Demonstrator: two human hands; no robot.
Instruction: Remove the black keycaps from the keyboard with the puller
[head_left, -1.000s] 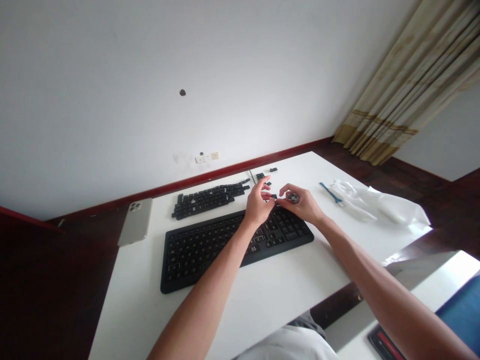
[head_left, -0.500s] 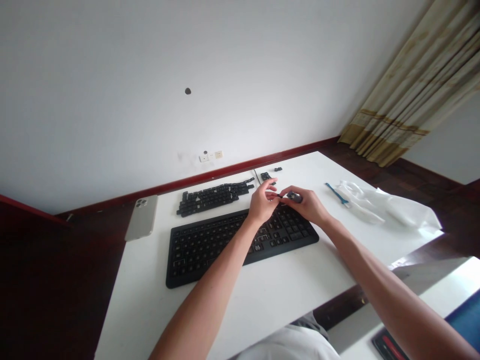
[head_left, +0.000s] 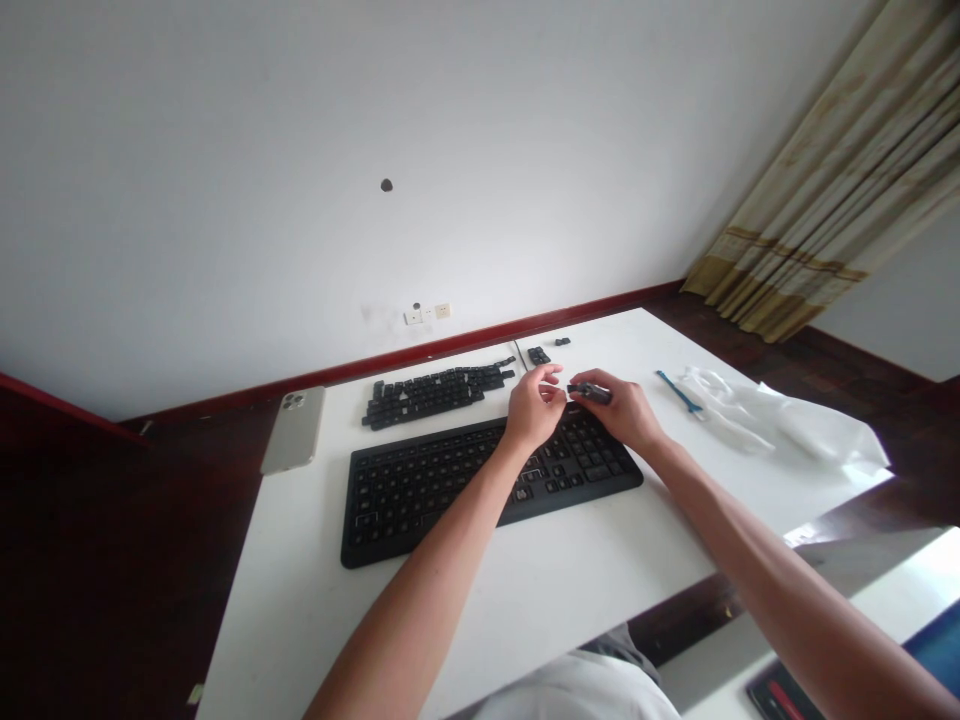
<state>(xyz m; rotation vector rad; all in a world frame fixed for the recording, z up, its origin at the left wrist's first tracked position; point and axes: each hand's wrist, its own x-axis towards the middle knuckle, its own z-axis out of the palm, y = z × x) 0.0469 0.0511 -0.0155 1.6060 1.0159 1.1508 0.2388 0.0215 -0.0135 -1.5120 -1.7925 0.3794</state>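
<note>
Head view: a gap opens between the fingertips

Half a second ago my feed had both sets of fingertips meeting at one small dark bit; now they stand slightly apart. The left hand (head_left: 535, 410) has thumb and fingertips drawn close, though I can't tell whether anything is caught between them. The right hand (head_left: 624, 412) pinches a dark grey piece (head_left: 595, 392), which now shows lengthwise where it looked more end-on a second ago. A small black bit (head_left: 572, 388) shows at its near end, by the right fingertips; I can't make out whether it is a loose key or part of that piece.

I read this as the two-handed contact eased, with the work held up at the fingertips rather than down on the keyboard (head_left: 420, 490). That lies on the table (head_left: 300, 560) beneath the hands, and much of it looks stripped to pale stems. Behind it the big group of loose keys (head_left: 427, 395) keeps its arrangement, as do the small cluster (head_left: 538, 355) and the short strip (head_left: 562, 342) beyond the hands. Phone (head_left: 294, 430), blue tool (head_left: 679, 394) and white bag (head_left: 817, 425) have stayed put; the whole picture has only drifted with the head.
</note>
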